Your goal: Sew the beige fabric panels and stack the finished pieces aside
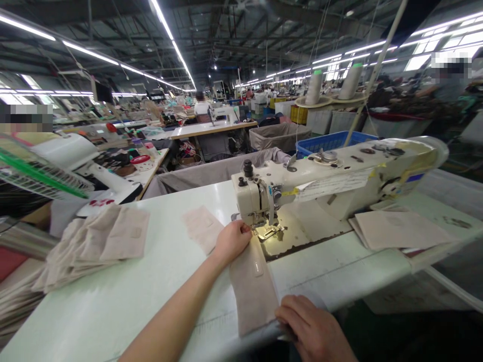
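- The right hand is nearest, at the tabletop's near edge, its curled fingers gripping the right near corner of the beige fabric piece.
- That fabric piece lies lengthwise on the tabletop, from the near edge up to the sewing machine's foot; a small pale tab sits on its upper half.
- The left hand is at the far end of the piece, its fingertips drawn together on the cloth, just beside the presser foot. The two hands are well apart, with the fabric's length between them.
- The sewing machine closes off the far right side; its worn metal bed borders the fabric's upper right edge.
- Just beyond the left hand, a second fabric piece lies flat, partly hidden by that hand.
- A wide stretch of tabletop runs from the left forearm to the fabric stack at the left; a narrower strip runs rightward between machine bed and near edge.
- Folded fabric pieces lie at the right, by the machine's base.
- Past the tabletop's far edge stand a cloth-lined bin and a blue basket.
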### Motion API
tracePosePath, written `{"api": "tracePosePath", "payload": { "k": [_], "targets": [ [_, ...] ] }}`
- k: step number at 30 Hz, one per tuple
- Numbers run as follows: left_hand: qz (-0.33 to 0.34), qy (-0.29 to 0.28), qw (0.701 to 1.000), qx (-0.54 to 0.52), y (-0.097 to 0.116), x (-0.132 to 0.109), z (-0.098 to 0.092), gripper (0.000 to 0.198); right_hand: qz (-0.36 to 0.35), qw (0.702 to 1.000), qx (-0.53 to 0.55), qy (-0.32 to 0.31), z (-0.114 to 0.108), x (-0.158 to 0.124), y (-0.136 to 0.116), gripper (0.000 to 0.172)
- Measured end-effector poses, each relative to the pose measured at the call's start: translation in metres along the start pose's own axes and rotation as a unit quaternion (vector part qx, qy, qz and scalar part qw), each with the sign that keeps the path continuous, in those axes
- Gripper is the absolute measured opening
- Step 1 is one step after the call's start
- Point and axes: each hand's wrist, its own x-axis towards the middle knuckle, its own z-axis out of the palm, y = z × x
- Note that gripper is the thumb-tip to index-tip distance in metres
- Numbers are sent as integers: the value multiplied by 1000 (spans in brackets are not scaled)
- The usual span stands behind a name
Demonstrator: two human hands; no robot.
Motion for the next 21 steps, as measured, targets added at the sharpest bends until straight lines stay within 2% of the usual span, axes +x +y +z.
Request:
{"api": "tracePosePath", "payload": {
  "k": [7,11,14,16,18,21],
  "targets": [
    [13,5,999,36,-1,3,1,15,34,994,-3,-103,-18,8,-5,41],
    [61,51,993,89,-6,-1,-3,18,57,992,-4,-113,-24,13,-10,40],
    [101,98,981,135,-11,-12,-12,20,41,994,-10,-105,-25,15,-14,41],
    [157,132,967,151,-11,-30,-18,20,29,994,-22,-106,-27,15,-15,44],
    [255,135,949,126,-9,-57,-19,19,34,992,-27,-117,-29,16,-16,47],
    [400,22,916,30,-4,-104,-12,23,45,991,-21,-125,-32,19,-18,48]
  ]
}}
